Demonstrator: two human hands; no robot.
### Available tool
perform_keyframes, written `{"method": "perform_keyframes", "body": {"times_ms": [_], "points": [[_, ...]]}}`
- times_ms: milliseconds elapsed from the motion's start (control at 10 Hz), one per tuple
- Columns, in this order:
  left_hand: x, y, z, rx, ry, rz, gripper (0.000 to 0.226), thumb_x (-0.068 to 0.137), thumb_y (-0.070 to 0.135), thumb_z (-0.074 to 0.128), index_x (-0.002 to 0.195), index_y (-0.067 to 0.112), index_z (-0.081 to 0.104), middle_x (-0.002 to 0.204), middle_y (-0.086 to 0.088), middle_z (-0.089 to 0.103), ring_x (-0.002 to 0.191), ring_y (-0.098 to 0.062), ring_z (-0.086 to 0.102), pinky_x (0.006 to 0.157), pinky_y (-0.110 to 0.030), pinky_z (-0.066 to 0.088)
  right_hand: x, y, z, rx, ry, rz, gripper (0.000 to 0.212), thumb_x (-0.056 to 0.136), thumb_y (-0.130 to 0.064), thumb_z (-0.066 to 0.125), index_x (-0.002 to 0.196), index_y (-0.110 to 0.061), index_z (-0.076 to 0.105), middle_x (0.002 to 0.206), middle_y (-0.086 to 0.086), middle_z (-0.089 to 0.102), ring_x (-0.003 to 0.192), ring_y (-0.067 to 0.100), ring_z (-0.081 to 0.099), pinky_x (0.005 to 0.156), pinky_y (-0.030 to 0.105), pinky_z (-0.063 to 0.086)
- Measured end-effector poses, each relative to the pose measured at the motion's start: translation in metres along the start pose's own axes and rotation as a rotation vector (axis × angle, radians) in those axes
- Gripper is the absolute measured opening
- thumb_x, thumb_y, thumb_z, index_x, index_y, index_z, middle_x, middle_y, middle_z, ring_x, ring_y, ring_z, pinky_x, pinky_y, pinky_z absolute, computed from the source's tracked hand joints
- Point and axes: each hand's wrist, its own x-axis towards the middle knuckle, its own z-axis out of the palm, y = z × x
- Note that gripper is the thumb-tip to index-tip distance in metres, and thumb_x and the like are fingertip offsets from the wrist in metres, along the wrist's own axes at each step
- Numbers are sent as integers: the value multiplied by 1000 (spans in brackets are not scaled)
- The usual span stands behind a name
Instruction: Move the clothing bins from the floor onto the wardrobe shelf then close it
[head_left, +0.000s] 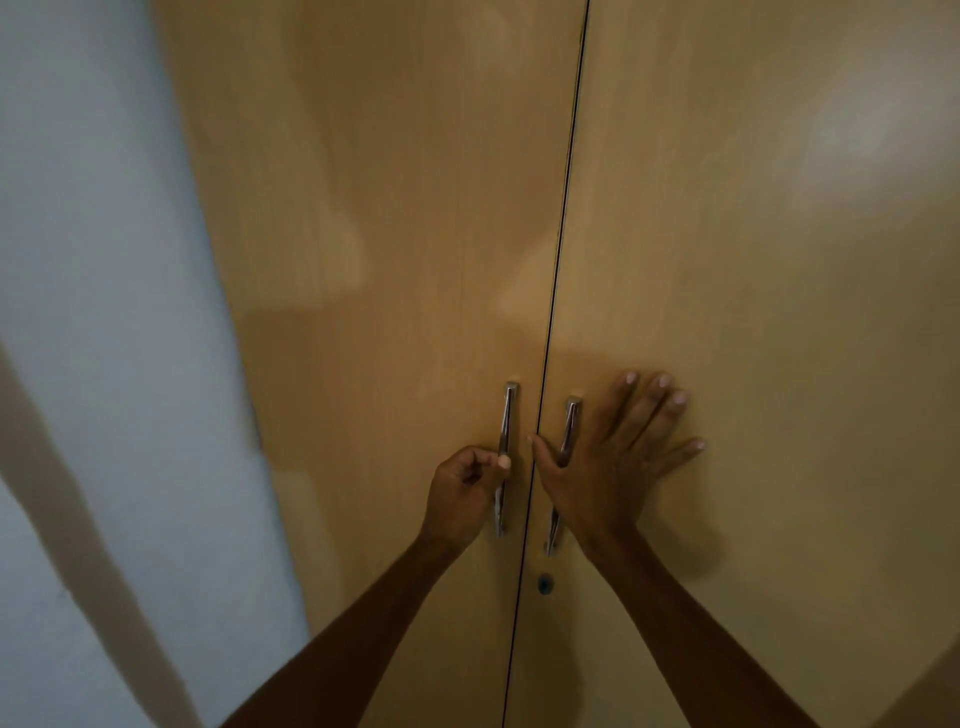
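Pale blue-grey wall (104, 260) stood left of a tan wooden wardrobe (675, 130) that filled the view. Left fingers (488, 462) were curled round the slim silver bar handle (506, 415) of the left door (389, 260), thumb tip on the metal. Right fingers (654, 410) were straight and spread, flat against the right door (753, 260), the palm covering part of its matching silver handle (571, 415). The left hand (462, 493) and right hand (608, 467) sat either side of the thin dark seam where the doors met, shut. A small round keyhole (545, 584) showed below the right handle
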Motion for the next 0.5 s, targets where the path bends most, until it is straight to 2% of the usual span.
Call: {"method": "perform_keyframes", "body": {"times_ms": [100,200,300,400,500], "points": [[-3,0,0,49,16,0,8,93,19,61,90,17,68,87,-1,71,78,-7,64,72,-27,54,-3,5,-1,-22,-12,-41,114,76,-72,51,152,-3,2,157,30,-1,145,48,-3,106,77,4],[-15,-5,-2,213,24,35,11,94,20,60,100,18,68,91,8,70,82,-3,65,70,-13,49,-11,15,-1,-35,-30,-118,110,77,-70,52,153,-7,3,158,28,-3,146,47,-6,107,75,4],[-36,-15,-10,362,63,43,12,94,21,60,102,21,68,97,11,69,91,-1,63,72,-10,46,-25,25,0,24,-77,-194,108,78,-72,49,154,-10,3,160,24,-9,147,42,-10,110,72,4],[-68,-25,-24,469,142,8,13,94,24,60,105,22,67,101,14,68,95,3,61,75,-15,46,-49,31,0,122,-151,-275,106,78,-72,48,154,-13,3,160,19,-13,147,38,-15,112,69,1],[-97,-27,-36,589,274,16,21,94,35,58,112,26,65,110,13,67,103,-4,60,82,-29,52,-72,39,3,339,-288,-285,106,77,-69,54,154,-21,1,161,12,-19,147,31,-20,114,65,4]]}}
